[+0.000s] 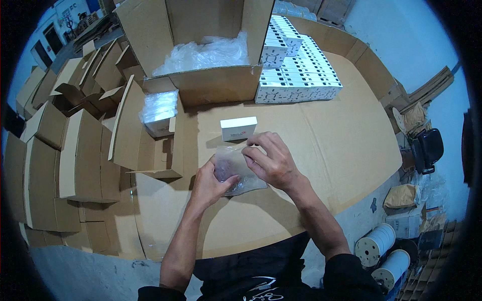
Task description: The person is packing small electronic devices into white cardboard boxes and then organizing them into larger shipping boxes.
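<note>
While bare cardboard (346, 145) spans rightward to its edge, hands (210, 183) (273, 159) pinch a clear bag (229, 163).

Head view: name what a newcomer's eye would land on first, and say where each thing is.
The large open carton at the top centre stands out, with crumpled clear plastic inside and rows of white boxes stacked to its right. Nearer, at the middle, the left hand and right hand hold a clear plastic pouch. Brown cartons crowd the left side.
</note>
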`<state>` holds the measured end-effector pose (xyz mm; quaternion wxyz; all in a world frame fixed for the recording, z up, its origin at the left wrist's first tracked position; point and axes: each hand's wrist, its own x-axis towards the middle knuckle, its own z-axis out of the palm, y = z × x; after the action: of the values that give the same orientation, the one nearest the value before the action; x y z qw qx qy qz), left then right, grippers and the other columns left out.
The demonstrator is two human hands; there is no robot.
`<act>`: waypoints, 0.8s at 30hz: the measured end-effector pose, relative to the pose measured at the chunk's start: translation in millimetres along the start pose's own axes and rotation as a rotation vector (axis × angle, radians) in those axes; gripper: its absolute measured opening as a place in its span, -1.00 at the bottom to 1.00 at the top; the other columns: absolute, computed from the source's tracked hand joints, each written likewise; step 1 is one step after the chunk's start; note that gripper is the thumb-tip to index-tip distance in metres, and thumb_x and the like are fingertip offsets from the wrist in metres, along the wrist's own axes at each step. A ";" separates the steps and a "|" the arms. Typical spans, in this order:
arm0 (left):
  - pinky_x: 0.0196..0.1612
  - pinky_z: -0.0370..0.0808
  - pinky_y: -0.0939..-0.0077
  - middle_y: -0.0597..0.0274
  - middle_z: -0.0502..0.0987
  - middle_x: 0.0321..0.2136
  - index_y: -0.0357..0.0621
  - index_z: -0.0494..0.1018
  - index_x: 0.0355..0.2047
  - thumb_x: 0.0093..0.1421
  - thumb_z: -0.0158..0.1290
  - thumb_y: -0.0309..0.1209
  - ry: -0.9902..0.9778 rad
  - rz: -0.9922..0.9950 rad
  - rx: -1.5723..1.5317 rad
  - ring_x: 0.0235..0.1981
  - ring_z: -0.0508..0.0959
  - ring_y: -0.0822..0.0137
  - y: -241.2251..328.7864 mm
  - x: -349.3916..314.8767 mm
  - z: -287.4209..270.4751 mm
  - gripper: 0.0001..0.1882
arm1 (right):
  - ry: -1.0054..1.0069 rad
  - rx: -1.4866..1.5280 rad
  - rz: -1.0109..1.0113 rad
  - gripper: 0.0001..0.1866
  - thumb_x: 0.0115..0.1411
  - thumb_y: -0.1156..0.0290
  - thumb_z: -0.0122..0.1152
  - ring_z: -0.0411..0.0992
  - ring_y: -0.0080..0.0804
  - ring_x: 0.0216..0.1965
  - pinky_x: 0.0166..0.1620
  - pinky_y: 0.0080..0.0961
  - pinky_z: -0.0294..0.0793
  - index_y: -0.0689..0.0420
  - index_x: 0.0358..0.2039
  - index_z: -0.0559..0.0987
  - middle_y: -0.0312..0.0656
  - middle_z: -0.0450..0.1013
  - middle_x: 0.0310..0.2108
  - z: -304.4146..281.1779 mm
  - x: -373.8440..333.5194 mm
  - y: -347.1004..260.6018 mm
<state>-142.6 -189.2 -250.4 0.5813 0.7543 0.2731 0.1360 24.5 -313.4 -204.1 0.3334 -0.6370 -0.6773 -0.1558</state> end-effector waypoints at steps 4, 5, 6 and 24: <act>-0.08 0.60 0.32 0.07 0.67 -0.20 -0.22 0.47 0.03 0.02 0.41 -0.43 0.005 0.001 0.063 -0.17 0.66 0.29 2.6 -1.1 -0.8 -0.44 | -0.034 -0.091 -0.054 -0.79 -0.03 0.54 0.43 0.46 -0.26 -0.21 -0.17 -0.30 0.45 0.17 -0.34 0.60 -0.19 0.47 -0.30 -1.7 2.2 1.0; -0.08 0.60 0.32 0.08 0.67 -0.21 -0.22 0.47 0.03 0.02 0.41 -0.44 0.003 -0.007 0.081 -0.18 0.67 0.29 4.0 -1.4 -1.2 -0.44 | -0.035 -0.090 -0.055 -0.79 -0.03 0.54 0.43 0.46 -0.26 -0.21 -0.17 -0.30 0.45 0.17 -0.34 0.60 -0.19 0.47 -0.30 -1.2 1.4 1.0; -0.08 0.60 0.32 0.08 0.67 -0.21 -0.22 0.47 0.03 0.02 0.41 -0.44 0.004 -0.007 0.081 -0.18 0.67 0.29 3.2 -1.5 -0.9 -0.44 | -0.051 -0.095 -0.087 -0.78 -0.03 0.53 0.42 0.46 -0.26 -0.21 -0.16 -0.29 0.46 0.18 -0.34 0.60 -0.18 0.47 -0.30 -0.4 -0.1 1.0; -0.09 0.62 0.33 0.08 0.66 -0.20 -0.21 0.46 0.01 -0.07 0.48 -0.37 -0.048 0.024 -0.030 -0.15 0.67 0.30 0.5 -1.6 -0.7 -0.36 | -0.747 0.423 0.248 -0.75 0.16 0.39 0.32 0.60 -0.04 -0.33 -0.18 -0.19 0.57 0.25 -0.21 0.57 0.06 0.59 -0.37 -17.0 39.5 20.4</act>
<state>-144.2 -189.6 -249.6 0.5971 0.7518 0.2482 0.1290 49.8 -291.4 -170.3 0.2051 -0.6438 -0.6868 0.2680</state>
